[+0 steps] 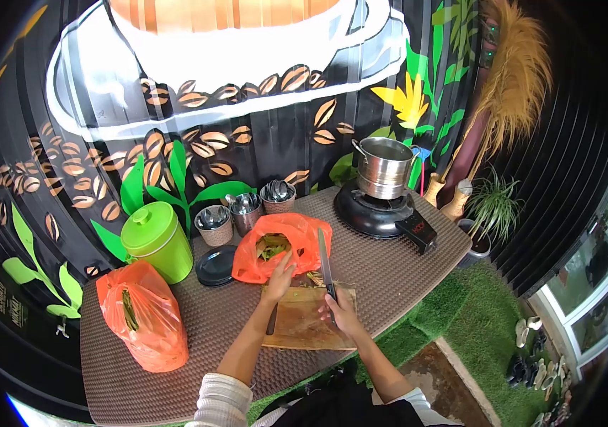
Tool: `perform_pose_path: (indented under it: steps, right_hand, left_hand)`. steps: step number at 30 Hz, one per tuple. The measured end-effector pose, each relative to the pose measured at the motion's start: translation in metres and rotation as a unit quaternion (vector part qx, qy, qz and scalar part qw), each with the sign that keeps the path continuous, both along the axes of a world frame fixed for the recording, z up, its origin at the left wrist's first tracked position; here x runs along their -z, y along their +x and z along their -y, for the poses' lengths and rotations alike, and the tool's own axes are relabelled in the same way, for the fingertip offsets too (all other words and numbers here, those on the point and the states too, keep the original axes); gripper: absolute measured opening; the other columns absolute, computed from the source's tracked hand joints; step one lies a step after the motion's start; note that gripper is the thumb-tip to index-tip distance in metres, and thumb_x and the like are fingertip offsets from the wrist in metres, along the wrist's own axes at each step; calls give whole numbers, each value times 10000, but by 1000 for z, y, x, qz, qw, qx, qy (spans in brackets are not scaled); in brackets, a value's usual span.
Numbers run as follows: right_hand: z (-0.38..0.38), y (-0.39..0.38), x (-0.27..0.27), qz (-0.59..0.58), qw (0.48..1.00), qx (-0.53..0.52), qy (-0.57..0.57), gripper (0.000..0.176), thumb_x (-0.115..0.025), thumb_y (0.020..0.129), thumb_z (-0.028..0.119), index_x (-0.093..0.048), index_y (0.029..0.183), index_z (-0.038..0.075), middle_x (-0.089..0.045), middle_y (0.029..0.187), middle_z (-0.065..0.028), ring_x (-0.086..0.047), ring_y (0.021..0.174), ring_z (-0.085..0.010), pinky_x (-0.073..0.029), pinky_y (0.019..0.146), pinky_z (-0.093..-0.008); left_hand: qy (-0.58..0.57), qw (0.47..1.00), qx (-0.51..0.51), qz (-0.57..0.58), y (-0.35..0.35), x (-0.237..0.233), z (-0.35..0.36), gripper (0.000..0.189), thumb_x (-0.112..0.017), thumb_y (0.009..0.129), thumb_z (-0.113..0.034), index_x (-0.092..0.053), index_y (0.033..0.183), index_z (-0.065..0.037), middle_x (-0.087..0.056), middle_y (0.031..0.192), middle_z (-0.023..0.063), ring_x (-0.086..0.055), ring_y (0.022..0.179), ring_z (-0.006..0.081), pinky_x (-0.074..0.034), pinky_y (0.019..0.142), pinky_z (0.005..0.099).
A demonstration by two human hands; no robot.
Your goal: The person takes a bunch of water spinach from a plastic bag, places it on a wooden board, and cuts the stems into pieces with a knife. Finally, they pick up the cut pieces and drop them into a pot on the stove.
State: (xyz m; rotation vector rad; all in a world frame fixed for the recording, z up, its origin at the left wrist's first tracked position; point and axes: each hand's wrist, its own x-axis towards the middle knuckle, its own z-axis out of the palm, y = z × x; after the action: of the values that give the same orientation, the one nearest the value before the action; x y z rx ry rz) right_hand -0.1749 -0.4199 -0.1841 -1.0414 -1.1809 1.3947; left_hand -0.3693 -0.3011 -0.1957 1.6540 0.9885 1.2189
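Note:
My right hand (339, 310) is closed around the black handle of a knife (324, 257), its blade pointing up and away from me. Over the far left part of a wooden cutting board (304, 320), my left hand (280, 279) reaches to the front edge of an open orange plastic bag (306, 238); its fingers look extended. Green leafy material (271, 247) shows inside that bag. A dark handle (272, 320) lies along the board's left side, partly hidden by my left wrist. Some plant scraps (314, 277) lie at the board's far edge.
A second orange bag (155, 327) and a green lidded canister (158, 242) stand left. Near the board are dark plates (216, 265); behind them, cutlery cups (214, 226). A steel pot (384, 169) sits on a black portable stove (371, 213) at right, close to the table's (453, 235) edge.

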Motion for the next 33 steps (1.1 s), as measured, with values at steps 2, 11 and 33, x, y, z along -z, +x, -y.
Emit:
perform_pose_path:
  steps: [2,11,33]
  right_hand:
    - [-12,-10,-12,-41,999,14,9,266,-456,1008,247,-409,1202,70,-518,952,-36,-541,755,-79,-492,559,-229]
    - [-103,-11,-23,-20,989,66,133,222,-465,1007,238,-494,1103,40,-566,859,-34,-555,695,-85,-455,604,-227]
    - [-84,33,-68,1,986,41,163,212,-470,990,172,-550,981,-23,-443,958,-53,-517,816,-127,-452,750,-269]
  left_hand:
    - [-55,990,49,117,21,-15,1,466,-437,1007,-187,-347,1428,-10,-454,1396,130,-417,1290,213,-331,1057,332]
    - [-78,986,34,140,55,-32,-14,264,-338,925,10,-582,1024,26,-627,910,68,-605,738,157,-493,733,289]
    - [42,925,-27,-377,-7,-27,-174,405,-646,807,-212,-592,1160,-20,-602,1175,213,-569,1102,343,-454,930,406]
